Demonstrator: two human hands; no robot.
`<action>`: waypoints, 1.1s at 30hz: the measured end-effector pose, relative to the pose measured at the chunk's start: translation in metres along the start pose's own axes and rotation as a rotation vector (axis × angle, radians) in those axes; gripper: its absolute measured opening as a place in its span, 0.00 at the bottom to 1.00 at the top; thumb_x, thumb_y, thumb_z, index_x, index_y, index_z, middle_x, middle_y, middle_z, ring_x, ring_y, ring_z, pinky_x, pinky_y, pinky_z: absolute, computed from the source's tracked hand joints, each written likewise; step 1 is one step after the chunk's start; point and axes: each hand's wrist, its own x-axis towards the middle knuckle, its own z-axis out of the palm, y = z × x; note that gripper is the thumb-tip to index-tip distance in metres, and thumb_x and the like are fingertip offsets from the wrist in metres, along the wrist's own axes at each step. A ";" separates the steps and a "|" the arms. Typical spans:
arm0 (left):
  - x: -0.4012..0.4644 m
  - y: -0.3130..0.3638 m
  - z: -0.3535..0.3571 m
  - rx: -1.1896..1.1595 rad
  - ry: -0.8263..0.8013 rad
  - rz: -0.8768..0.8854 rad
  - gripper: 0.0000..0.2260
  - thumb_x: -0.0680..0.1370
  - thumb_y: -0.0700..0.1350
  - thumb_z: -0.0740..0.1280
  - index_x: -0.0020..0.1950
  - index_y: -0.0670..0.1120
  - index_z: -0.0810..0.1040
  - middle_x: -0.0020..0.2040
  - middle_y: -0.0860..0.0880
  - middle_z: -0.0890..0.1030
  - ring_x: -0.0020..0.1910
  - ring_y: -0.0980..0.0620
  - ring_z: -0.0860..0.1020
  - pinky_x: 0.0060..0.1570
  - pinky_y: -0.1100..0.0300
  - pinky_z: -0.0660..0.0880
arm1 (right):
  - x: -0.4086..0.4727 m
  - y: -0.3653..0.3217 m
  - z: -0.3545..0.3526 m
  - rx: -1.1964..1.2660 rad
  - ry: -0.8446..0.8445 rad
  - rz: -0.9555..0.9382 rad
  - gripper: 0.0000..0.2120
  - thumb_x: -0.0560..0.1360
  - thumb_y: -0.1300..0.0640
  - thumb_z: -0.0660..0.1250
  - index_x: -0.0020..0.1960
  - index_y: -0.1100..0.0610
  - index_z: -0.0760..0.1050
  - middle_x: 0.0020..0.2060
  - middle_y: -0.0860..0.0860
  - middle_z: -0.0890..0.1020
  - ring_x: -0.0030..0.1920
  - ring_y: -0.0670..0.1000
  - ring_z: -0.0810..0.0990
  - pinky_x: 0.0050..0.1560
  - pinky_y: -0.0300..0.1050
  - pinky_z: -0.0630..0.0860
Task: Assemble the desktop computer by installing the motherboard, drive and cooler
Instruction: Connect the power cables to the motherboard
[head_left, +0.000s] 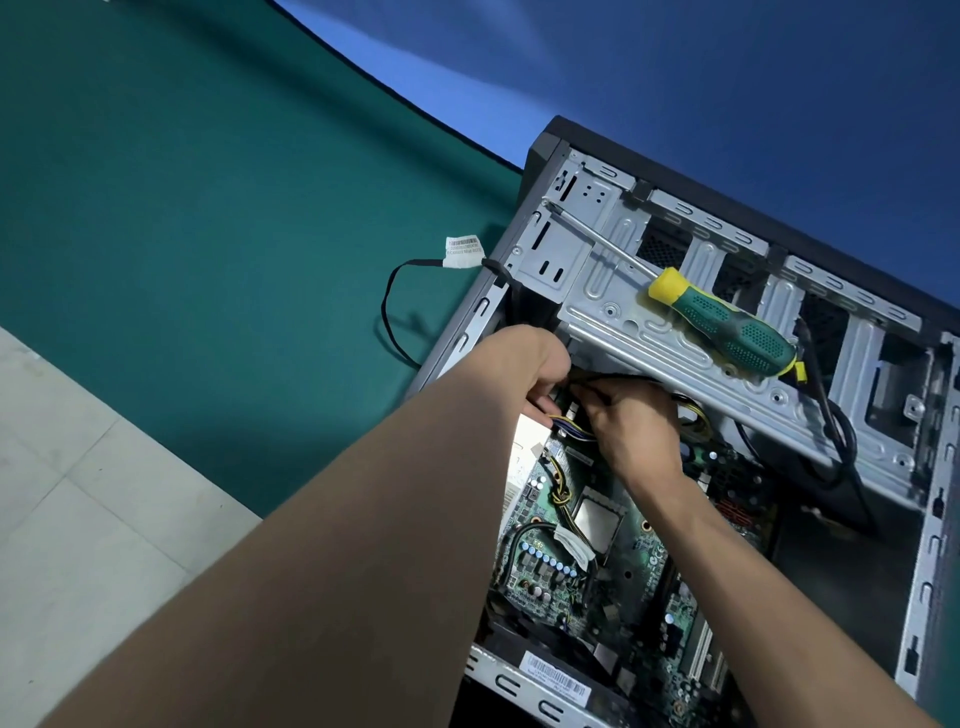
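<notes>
Teal cloth (208, 208) over the work surface; blue backdrop (675, 62) behind, pale tiled floor (67, 493)

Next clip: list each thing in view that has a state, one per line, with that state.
Computer case: side open, interior exposed.
Motherboard: inside the case, no cooler on the socket.
Screwdriver: lying unheld on the drive cage.
Left hand: fingers curled around wires.
Right hand: fingers curled at the cables.
Tagged cable: hanging outside the case.
</notes>
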 end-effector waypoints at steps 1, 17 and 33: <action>0.000 0.000 0.000 0.008 -0.004 0.006 0.22 0.81 0.31 0.48 0.74 0.41 0.62 0.63 0.42 0.77 0.57 0.48 0.79 0.16 0.63 0.72 | -0.001 0.000 -0.001 0.015 0.024 -0.027 0.11 0.80 0.53 0.62 0.55 0.54 0.81 0.43 0.53 0.84 0.39 0.55 0.80 0.37 0.42 0.73; -0.001 0.000 0.002 0.102 -0.014 0.019 0.20 0.81 0.32 0.48 0.73 0.39 0.63 0.63 0.43 0.76 0.41 0.50 0.80 0.39 0.60 0.75 | 0.001 -0.013 0.004 0.328 0.123 0.109 0.12 0.75 0.49 0.68 0.43 0.57 0.83 0.33 0.55 0.82 0.33 0.56 0.78 0.36 0.44 0.72; -0.002 0.002 -0.003 -0.011 -0.028 -0.021 0.24 0.80 0.28 0.45 0.73 0.43 0.63 0.66 0.42 0.74 0.62 0.47 0.76 0.24 0.62 0.76 | 0.017 0.004 -0.002 0.487 -0.130 0.269 0.11 0.81 0.58 0.60 0.53 0.60 0.79 0.42 0.54 0.83 0.24 0.34 0.75 0.27 0.25 0.68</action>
